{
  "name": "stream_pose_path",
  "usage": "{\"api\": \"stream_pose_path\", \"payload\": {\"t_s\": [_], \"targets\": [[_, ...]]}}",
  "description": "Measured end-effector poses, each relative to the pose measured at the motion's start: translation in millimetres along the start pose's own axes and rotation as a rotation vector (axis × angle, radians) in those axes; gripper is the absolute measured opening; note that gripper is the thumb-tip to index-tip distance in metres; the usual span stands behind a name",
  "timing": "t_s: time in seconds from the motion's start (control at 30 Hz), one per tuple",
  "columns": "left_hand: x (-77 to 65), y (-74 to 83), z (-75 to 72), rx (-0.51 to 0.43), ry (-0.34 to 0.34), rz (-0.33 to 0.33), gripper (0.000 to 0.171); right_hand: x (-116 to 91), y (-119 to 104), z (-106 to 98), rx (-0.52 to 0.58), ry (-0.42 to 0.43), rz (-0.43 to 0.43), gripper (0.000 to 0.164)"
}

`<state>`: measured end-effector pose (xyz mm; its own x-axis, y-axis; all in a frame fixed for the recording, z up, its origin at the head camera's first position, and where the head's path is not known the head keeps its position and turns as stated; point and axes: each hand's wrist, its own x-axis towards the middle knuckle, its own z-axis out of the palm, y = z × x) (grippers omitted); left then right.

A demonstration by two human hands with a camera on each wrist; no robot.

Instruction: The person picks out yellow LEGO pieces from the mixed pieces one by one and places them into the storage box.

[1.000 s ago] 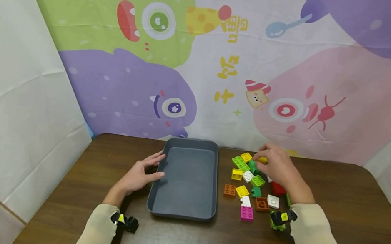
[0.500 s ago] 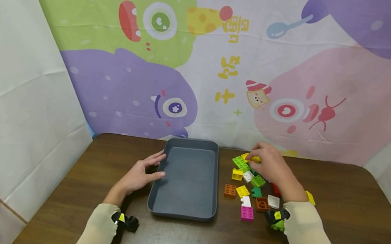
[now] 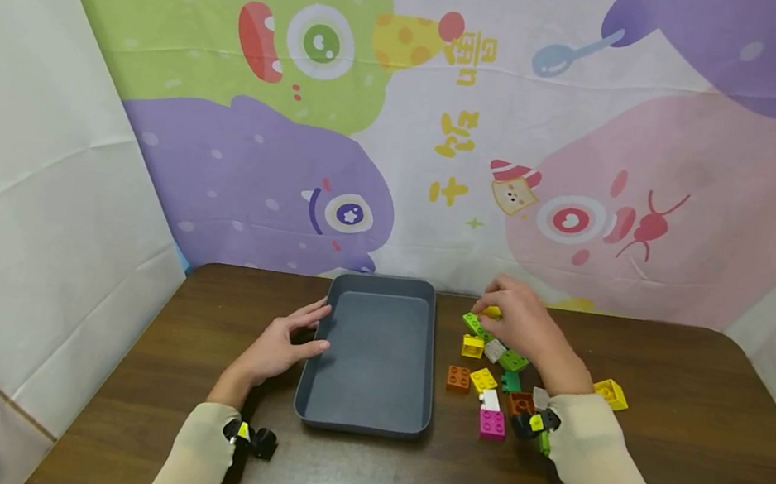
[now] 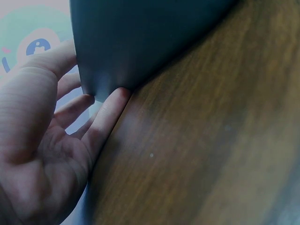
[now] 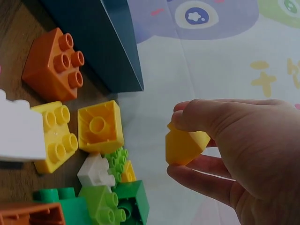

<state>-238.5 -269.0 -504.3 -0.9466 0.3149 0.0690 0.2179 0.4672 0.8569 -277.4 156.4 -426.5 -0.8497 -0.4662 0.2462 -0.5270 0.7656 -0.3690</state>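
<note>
My left hand (image 3: 277,349) rests against the left side of a dark grey tray (image 3: 374,357), its fingers fairly straight. In the left wrist view, fingertips touch the tray's outer wall (image 4: 136,42). A yellow toy building block (image 5: 187,145) with a slanted side is pinched between the thumb and fingers of my right hand (image 3: 522,325). That hand hovers above the back of a scatter of blocks. Below it lie a lime green block (image 3: 475,324), a yellow block (image 3: 473,347) and a white one (image 3: 495,351). The right hand and forearm hide part of the pile.
Nearer the front lie an orange-brown block (image 3: 459,379), a flat yellow block (image 3: 483,380) and a magenta block (image 3: 492,425). Another yellow block (image 3: 610,394) sits right of the right sleeve. A patterned cloth (image 3: 433,240) hangs behind the table's back edge.
My right hand has moved left toward the tray, carrying the yellow block. The yellow block right of the sleeve has come into view. My left hand stays against the tray.
</note>
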Motion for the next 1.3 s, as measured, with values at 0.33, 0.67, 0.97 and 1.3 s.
{"api": "stream_pose_path", "payload": {"t_s": [0.33, 0.67, 0.97, 1.3], "targets": [[0.4, -2.2, 0.2, -0.003, 0.001, -0.001, 0.069, 8, -15, 2, -0.03, -0.009, -0.009, 0.01], [0.5, -2.6, 0.6, -0.003, -0.002, -0.001, 0.069, 17, -30, 7, -0.01, -0.025, -0.028, 0.011], [-0.1, -0.4, 0.7, 0.008, -0.002, -0.003, 0.07, 24, -48, 11, -0.014, -0.023, -0.066, 0.011], [-0.3, 1.1, 0.4, 0.003, -0.001, -0.001, 0.07, 32, -63, 17, -0.007, -0.05, -0.11, 0.01]]}}
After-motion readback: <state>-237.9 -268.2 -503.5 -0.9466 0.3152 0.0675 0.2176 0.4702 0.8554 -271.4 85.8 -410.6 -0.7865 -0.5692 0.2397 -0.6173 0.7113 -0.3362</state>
